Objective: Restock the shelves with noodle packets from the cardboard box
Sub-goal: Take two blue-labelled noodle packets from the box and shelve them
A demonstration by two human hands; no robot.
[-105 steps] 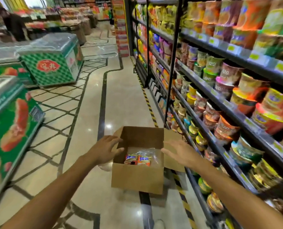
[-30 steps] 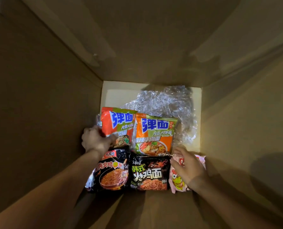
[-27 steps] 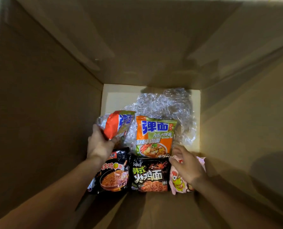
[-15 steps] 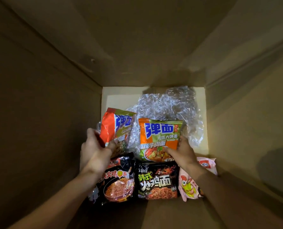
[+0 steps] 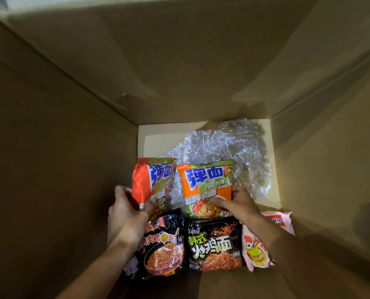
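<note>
Gripping one orange packet (image 5: 151, 182) in the left hand (image 5: 127, 214) and another (image 5: 207, 186) in the right hand (image 5: 240, 203), both risk snagging the wrap (image 5: 233, 147) beyond the fingers on lifting.

Deep in the brown cardboard box (image 5: 50, 147), the left hand (image 5: 128, 212) grips an orange-and-green noodle packet (image 5: 151, 182), its fingers behind the packet's left edge. Just right of them, a second orange-and-green packet (image 5: 205, 186) sits pinched under the right hand's (image 5: 238, 203) fingers. Crumpled clear plastic film (image 5: 233, 147) lies beyond the fingertips. Nearer than both wrists lie two black noodle packets (image 5: 214, 244) side by side, and right of them a pink packet (image 5: 255, 251) under the right forearm.
</note>
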